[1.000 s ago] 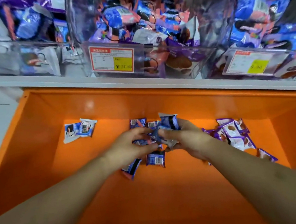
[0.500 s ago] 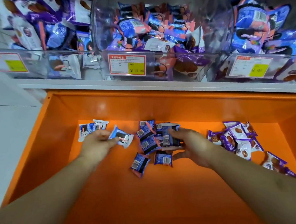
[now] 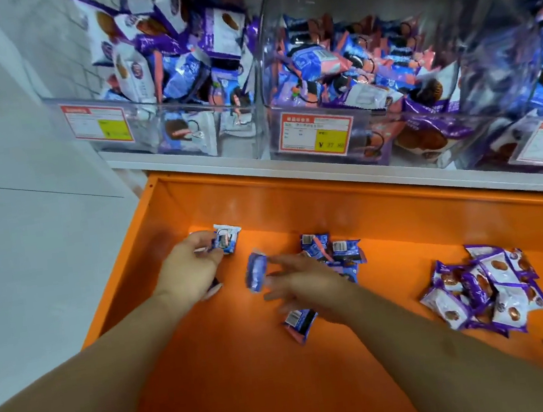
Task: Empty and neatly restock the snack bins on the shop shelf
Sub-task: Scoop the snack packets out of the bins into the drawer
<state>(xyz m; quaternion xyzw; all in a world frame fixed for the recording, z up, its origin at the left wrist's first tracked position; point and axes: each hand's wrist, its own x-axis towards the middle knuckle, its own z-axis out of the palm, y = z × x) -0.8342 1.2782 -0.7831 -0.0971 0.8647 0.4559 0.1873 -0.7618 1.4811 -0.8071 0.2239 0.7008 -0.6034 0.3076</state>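
Note:
Both hands are down in an orange tray [image 3: 298,209] below the shelf. My left hand [image 3: 192,271] pinches a small blue-and-white snack packet [image 3: 228,241] near the tray's far left corner; another packet peeks out from under that hand. My right hand [image 3: 304,281] is blurred, its fingers stretched toward the left. A blue packet [image 3: 256,273] sits at its fingertips, also blurred. Behind the right hand lie several blue packets [image 3: 334,249], and one more packet [image 3: 299,323] lies under its wrist.
A heap of purple-and-white packets [image 3: 481,292] lies at the tray's right. Above, clear shelf bins [image 3: 184,127] [image 3: 372,113] are full of mixed snack packets and carry price labels [image 3: 317,134]. White floor lies to the left.
My left hand carried its packet further toward the far left corner. My right hand left the blue pile and swept left, with one blue packet at its fingertips. The view swung left.

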